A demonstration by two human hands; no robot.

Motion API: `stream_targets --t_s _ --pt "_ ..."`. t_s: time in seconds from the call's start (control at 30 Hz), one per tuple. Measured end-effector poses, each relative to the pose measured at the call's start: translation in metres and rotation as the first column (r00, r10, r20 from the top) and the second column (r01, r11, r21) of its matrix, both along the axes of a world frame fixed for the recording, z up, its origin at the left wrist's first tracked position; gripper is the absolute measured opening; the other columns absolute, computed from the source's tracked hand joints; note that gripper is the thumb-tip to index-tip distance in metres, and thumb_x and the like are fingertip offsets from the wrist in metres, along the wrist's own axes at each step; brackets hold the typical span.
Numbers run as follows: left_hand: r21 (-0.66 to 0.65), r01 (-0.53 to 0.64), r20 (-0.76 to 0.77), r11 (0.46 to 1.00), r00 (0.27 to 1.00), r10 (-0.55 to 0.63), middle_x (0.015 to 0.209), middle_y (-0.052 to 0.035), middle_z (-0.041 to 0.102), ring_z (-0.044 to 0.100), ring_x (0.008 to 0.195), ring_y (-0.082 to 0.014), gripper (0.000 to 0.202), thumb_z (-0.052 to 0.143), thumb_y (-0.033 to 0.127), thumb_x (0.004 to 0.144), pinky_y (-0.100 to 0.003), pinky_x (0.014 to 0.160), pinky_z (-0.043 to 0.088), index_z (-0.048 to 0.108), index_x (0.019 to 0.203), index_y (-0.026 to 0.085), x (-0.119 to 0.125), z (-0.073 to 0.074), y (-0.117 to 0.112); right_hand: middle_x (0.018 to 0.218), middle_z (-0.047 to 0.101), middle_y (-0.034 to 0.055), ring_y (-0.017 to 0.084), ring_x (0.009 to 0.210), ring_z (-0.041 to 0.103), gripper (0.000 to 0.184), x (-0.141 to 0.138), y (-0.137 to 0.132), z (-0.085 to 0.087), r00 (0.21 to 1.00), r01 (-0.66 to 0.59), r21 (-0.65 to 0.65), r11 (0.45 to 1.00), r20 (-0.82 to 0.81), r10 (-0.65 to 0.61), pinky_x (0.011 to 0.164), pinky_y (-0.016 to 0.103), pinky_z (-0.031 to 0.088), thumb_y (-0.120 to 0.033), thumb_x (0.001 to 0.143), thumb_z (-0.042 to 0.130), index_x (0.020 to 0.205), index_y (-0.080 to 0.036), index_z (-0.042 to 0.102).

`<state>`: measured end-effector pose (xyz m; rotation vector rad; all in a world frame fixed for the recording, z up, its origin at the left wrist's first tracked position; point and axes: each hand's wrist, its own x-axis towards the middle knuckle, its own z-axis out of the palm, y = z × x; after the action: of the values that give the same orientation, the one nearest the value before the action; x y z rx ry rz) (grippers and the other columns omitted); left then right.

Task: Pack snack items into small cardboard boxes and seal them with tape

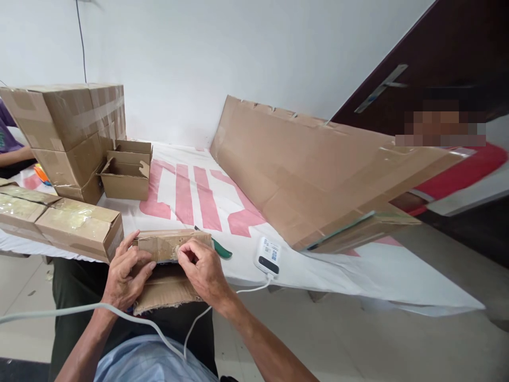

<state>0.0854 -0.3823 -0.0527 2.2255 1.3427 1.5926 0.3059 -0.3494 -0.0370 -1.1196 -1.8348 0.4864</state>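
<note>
On the cardboard box (161,248), the left hand (126,273) clasps one end; the right hand (202,267), curled, pinches its surface.

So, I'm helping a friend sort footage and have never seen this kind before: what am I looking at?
There's no machine here, just one picture from a camera on a person's head, looking forward and down at their own bare hands. The left hand holds one end of a small cardboard box. The right hand has its fingertips at the box's face; whether they pinch anything is too small to tell.

Ahead, a white-and-pink cloth covers the work surface. On it are a white device with a cable, a partly hidden green object, stacked boxes, an open box and, on the right, a large cardboard piece.
</note>
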Motion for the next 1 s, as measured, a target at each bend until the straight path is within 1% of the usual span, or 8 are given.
stream_targets --t_s 0.13,0.23,0.37,0.47,0.63,0.83,0.9,1.0 --pt "-0.019 -0.056 0.004 0.998 0.998 0.056 0.086 -0.0054 0.080 0.065 0.140 -0.0340 0.009 0.069 0.023 0.098 -0.047 0.106 0.056 0.076 0.092 0.025 0.003 -0.004 0.002 0.073 0.062 -0.0002 0.017 0.070 0.057 0.019 0.000 -0.007 0.008 0.988 -0.101 -0.129 0.987 -0.130 0.084 0.068 0.031 0.046 -0.023 0.092 0.057 0.073 -0.024 0.057" --pt "-0.018 -0.061 0.006 0.998 0.998 0.061 0.089 -0.0052 0.081 0.064 0.141 -0.0329 0.009 0.068 0.021 0.098 -0.048 0.110 0.055 0.076 0.094 0.025 0.004 -0.005 0.004 0.074 0.062 0.0000 0.017 0.072 0.057 0.020 0.002 -0.013 0.019 0.960 -0.200 -0.208 0.957 -0.238 0.149 0.071 0.031 0.048 -0.029 0.094 0.059 0.074 -0.024 0.059" --pt "-0.027 -0.054 0.009 0.998 0.998 0.054 0.090 -0.0052 0.081 0.064 0.142 -0.0322 0.011 0.067 0.019 0.097 -0.049 0.113 0.054 0.075 0.093 0.025 0.004 -0.002 0.005 0.077 0.063 0.0017 0.018 0.074 0.058 0.026 0.010 -0.016 0.035 0.861 -0.395 -0.253 0.883 -0.438 0.259 0.072 0.032 0.050 -0.039 0.096 0.063 0.075 -0.023 0.061" --pt "-0.054 -0.043 0.026 0.998 0.999 0.045 0.086 -0.0052 0.080 0.064 0.142 -0.0326 0.011 0.068 0.020 0.097 -0.050 0.114 0.054 0.075 0.091 0.025 0.003 0.000 0.006 0.080 0.067 0.0038 0.021 0.079 0.062 0.031 0.015 -0.014 0.043 0.799 -0.471 -0.245 0.847 -0.527 0.292 0.080 0.036 0.054 -0.048 0.095 0.066 0.077 -0.024 0.064" --pt "-0.074 -0.040 0.051 0.996 0.998 0.044 0.084 -0.0056 0.079 0.065 0.141 -0.0334 0.011 0.068 0.021 0.096 -0.051 0.114 0.055 0.076 0.090 0.025 0.003 0.002 0.006 0.081 0.071 0.0046 0.021 0.078 0.064 0.032 0.019 -0.009 0.043 0.776 -0.480 -0.282 0.831 -0.578 0.252 0.080 0.037 0.055 -0.052 0.090 0.072 0.076 -0.023 0.068" --pt "-0.036 0.003 0.073 0.999 0.997 0.000 0.079 -0.0011 0.072 0.073 0.120 -0.0287 0.011 0.066 0.021 0.098 -0.055 0.122 0.050 0.076 0.095 0.025 0.005 0.010 0.007 0.084 0.072 0.0040 0.018 0.073 0.064 0.028 0.016 -0.006 0.046 0.693 -0.597 -0.294 0.746 -0.658 0.295 0.078 0.036 0.057 -0.047 0.089 0.073 0.077 -0.023 0.068" --pt "-0.055 0.020 0.082 0.998 0.997 -0.015 0.080 -0.0020 0.070 0.073 0.118 -0.0290 0.012 0.066 0.024 0.099 -0.056 0.121 0.050 0.078 0.099 0.025 0.004 0.012 0.006 0.085 0.072 0.0030 0.017 0.073 0.064 0.023 0.012 -0.004 0.048 0.707 -0.618 -0.308 0.724 -0.620 0.340 0.078 0.034 0.056 -0.042 0.089 0.073 0.080 -0.022 0.068" --pt "-0.120 0.045 0.099 0.992 0.995 -0.033 0.086 -0.0056 0.070 0.067 0.128 -0.0328 0.017 0.067 0.035 0.100 -0.057 0.119 0.051 0.081 0.104 0.025 0.001 0.015 0.002 0.084 0.071 0.0015 0.015 0.072 0.063 0.013 0.004 0.000 0.048 0.786 -0.583 -0.402 0.706 -0.499 0.366 0.074 0.031 0.054 -0.034 0.086 0.072 0.083 -0.021 0.069"
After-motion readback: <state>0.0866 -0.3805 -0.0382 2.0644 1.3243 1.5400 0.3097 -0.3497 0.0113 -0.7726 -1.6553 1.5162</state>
